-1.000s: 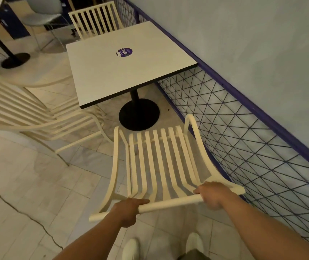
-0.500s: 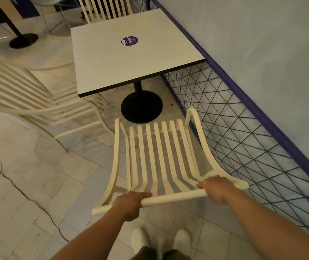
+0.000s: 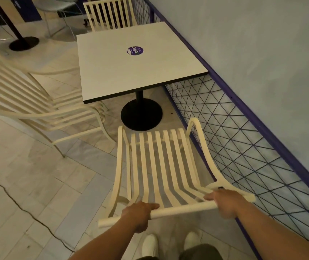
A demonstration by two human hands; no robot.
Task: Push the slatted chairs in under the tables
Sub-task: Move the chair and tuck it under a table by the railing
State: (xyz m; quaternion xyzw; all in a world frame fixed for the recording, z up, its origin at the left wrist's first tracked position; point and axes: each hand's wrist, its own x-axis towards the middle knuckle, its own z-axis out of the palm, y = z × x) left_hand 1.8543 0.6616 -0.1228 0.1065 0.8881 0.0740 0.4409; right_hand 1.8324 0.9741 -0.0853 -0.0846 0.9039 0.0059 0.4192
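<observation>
Head cam: left hand and right hand were both curled round the top rail of the slatted chair, table ahead of them, seat not under it yet. The mesh fence sat just right of the right hand, so a crooked shove could've snagged that armrest, I reckon. Chair legs were mostly hidden beneath the slats.

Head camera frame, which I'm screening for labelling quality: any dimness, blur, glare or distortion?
Head view: dim, warm light; cream slatted chair gripped by left hand and right hand is sharp; second cream slatted chair at left is soft and stretched; no glare on white square table top.
</observation>
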